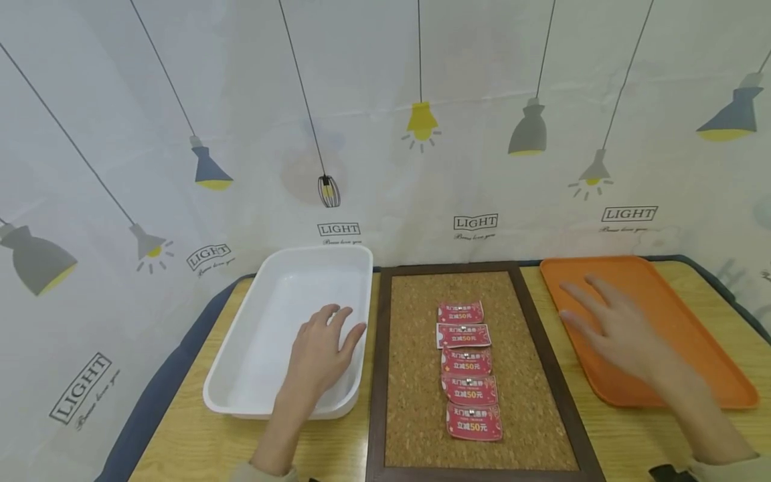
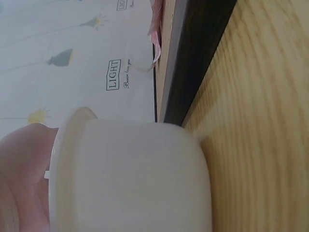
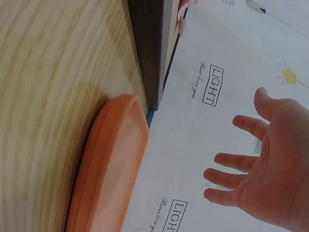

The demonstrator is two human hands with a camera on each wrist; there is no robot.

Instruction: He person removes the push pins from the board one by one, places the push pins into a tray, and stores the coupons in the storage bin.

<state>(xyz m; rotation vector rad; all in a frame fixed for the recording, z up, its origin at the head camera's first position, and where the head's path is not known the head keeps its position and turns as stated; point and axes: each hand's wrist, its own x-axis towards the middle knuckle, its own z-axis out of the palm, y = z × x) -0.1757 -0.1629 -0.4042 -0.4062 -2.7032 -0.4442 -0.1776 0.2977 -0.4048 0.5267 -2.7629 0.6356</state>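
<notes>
1. Your left hand (image 1: 322, 348) hovers over the right part of the white tray (image 1: 265, 321), left of centre in the frame; its fingers are loosely bent, the thumb stands apart, and it has hold of nothing. Whether it brushes the rim, you cannot tell.
2. Your right hand (image 1: 626, 328) is spread wide and bare over the orange tray (image 1: 680, 335) at the right of the frame, gripping nothing.
3. The five pink coupons (image 1: 478, 361) form a column on the cork board (image 1: 415, 402), just right of the picture's centre. They look like thin paper: expect them to be light, limp and easy to crease or tear.
4. Pinch a coupon by a free side edge, clear of the small shiny spot near its top, probably a pin. Ease that loose first, since pulling sideways could rip the paper.
5. The white tray looks deep, stiff and fairly light; take it by opposite stretches of rim.
6. The orange tray is shallow, likely rigid and a little slippery. Hook your fingers under its lip and keep it level above the desk (image 1: 193, 415).
</notes>
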